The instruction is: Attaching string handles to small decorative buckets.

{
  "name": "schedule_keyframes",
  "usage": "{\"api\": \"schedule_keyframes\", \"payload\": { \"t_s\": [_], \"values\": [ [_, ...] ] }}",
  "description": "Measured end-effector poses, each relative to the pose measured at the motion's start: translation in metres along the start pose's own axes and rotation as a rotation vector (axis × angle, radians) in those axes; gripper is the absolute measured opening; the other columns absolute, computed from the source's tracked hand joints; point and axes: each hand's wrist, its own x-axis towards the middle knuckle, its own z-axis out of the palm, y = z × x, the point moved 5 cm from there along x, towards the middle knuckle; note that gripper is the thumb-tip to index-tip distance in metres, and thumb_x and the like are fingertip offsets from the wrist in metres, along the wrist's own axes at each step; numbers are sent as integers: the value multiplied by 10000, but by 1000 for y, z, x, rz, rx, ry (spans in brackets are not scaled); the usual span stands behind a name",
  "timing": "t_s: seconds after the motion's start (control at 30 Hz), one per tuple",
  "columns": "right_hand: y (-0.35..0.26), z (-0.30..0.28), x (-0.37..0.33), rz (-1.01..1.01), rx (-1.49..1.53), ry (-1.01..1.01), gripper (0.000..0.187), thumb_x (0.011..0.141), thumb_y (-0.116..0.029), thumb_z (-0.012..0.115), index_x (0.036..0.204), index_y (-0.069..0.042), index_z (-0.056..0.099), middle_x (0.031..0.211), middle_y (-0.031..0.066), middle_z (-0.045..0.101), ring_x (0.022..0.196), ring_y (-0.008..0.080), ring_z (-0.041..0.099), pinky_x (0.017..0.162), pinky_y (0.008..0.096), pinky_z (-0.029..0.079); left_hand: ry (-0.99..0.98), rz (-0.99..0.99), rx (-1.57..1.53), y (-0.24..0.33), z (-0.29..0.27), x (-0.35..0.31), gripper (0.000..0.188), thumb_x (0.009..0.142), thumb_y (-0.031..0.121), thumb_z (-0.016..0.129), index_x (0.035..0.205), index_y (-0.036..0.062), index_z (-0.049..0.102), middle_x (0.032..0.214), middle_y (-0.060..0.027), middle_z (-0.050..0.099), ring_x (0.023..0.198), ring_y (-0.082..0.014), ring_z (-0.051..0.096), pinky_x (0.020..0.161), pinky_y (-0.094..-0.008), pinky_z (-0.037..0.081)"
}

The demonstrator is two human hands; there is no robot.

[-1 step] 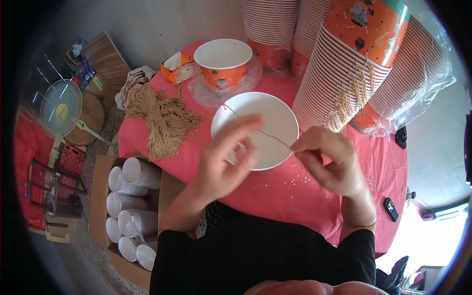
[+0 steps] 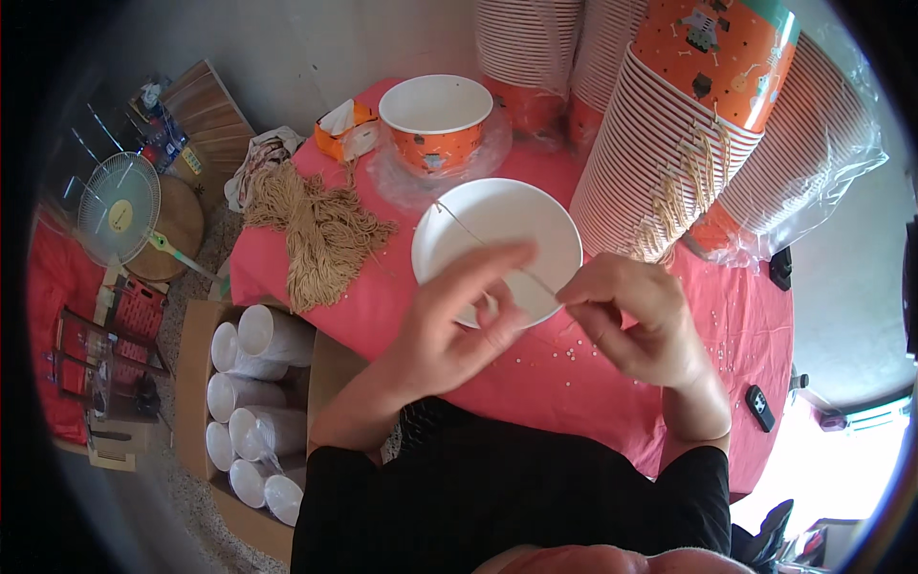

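A white-lined paper tub (image 2: 497, 196) stands on the pink-covered table in front of me, its inside facing up. A thin tan string (image 2: 462, 226) is attached at the left of its rim and runs across the mouth. My right hand (image 2: 645, 320) pinches the string's free end between thumb and fingers, just beyond the right rim. Over the near left part of the tub is my left hand (image 2: 454, 320), thumb and index finger stretched apart and blurred by motion. The string passes behind its fingers.
A heap of tan strings (image 2: 330, 234) lies left of the tub. Behind stand another orange tub (image 2: 435, 143) and tall nested stacks (image 2: 622, 143), some with string handles. White specks dot the cloth (image 2: 612, 421). A box (image 2: 196, 383) of wrapped white cups sits lower left; a remote (image 2: 760, 408) lies right.
My left hand has shifted right, closer to the string's free end. My right hand has moved slightly left, still pinching the string. The tub stays in about the same place.
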Motion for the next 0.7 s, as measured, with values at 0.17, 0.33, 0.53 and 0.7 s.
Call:
{"api": "schedule_keyframes", "payload": {
  "t_s": [0.17,0.33,0.53,0.7],
  "values": [
    [1,6,-1,-30,46,-3,203,790,83,672,967,-9,639,826,111,664,707,284,685,610,360,532,-97,34,153,-2,-12,-1,130,867,18,716,995,15,694,823,-37,643,672,-86,565,566,-228,416],
    [28,2,-16,167,-27,-58,179,844,100,655,998,14,683,840,95,670,695,153,643,607,267,487,232,120,290,-7,-62,-11,38,891,-5,681,927,-16,672,831,-44,614,712,-109,535,629,-243,407],
    [38,-13,-14,272,-80,-22,116,850,42,669,961,12,679,818,127,669,721,250,668,649,330,521,356,-58,268,-19,-89,-24,35,921,1,660,941,-28,663,860,-26,590,699,-58,459,602,-209,343],
    [47,-19,-17,313,-151,47,87,857,32,668,942,17,670,819,124,663,711,252,652,652,333,509,312,67,361,-12,-84,-21,26,913,-1,667,929,-21,672,843,-23,595,693,-55,450,589,-211,330]
  ]
}}
